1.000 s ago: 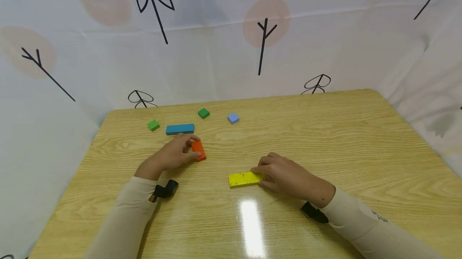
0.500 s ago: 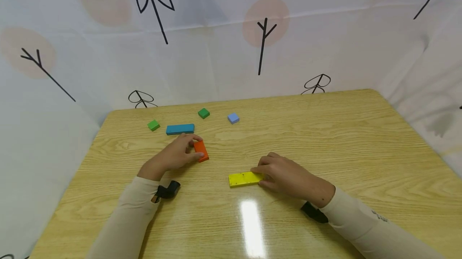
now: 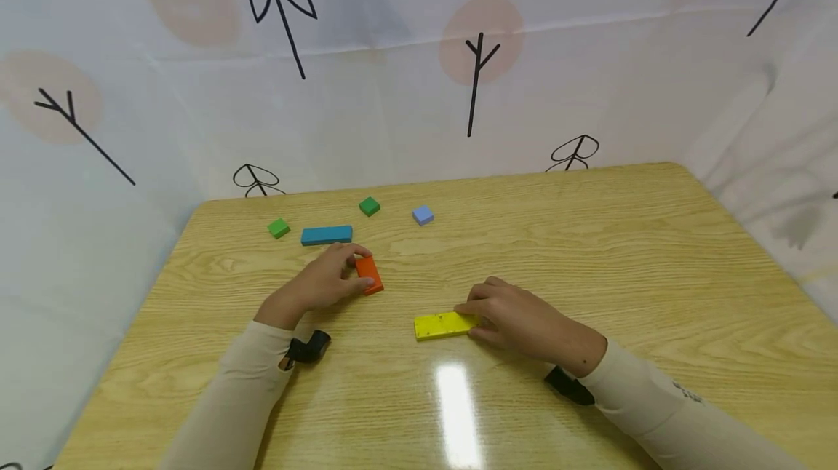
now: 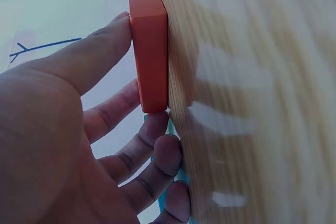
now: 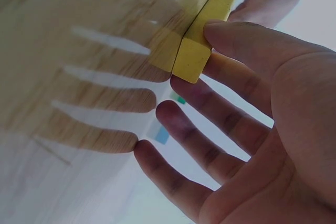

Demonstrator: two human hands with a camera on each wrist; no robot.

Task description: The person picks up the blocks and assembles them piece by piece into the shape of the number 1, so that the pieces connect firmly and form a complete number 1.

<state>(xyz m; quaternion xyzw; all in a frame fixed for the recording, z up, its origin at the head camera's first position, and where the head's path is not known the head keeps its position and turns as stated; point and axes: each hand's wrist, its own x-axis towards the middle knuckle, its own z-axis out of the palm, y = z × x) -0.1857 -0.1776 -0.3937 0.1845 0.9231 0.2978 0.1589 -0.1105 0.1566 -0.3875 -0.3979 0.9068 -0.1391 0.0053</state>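
An orange-red rectangular block [image 3: 369, 275] lies on the wooden table, and my left hand [image 3: 325, 279] pinches it between thumb and fingers. In the left wrist view the thumb is on the upper part of the red block [image 4: 150, 59], while several fingertips sit low against the tabletop. My right hand [image 3: 524, 321] pinches the right end of a long yellow block [image 3: 441, 326]. Seen from the right wrist, the thumb lies on the yellow block [image 5: 202, 40] and a finger touches its end. Just behind my left hand lies a long blue block [image 3: 326, 235].
Farther back on the table [image 3: 589, 237] are a light green square block [image 3: 278, 228], a dark green one [image 3: 369, 206] and a periwinkle one [image 3: 423, 214]. A patterned white cloth [image 3: 393, 113] hangs behind the table's far edge.
My left hand has slid the red block a short way to the right, toward the yellow one. The right hand and the yellow block stay where they were.
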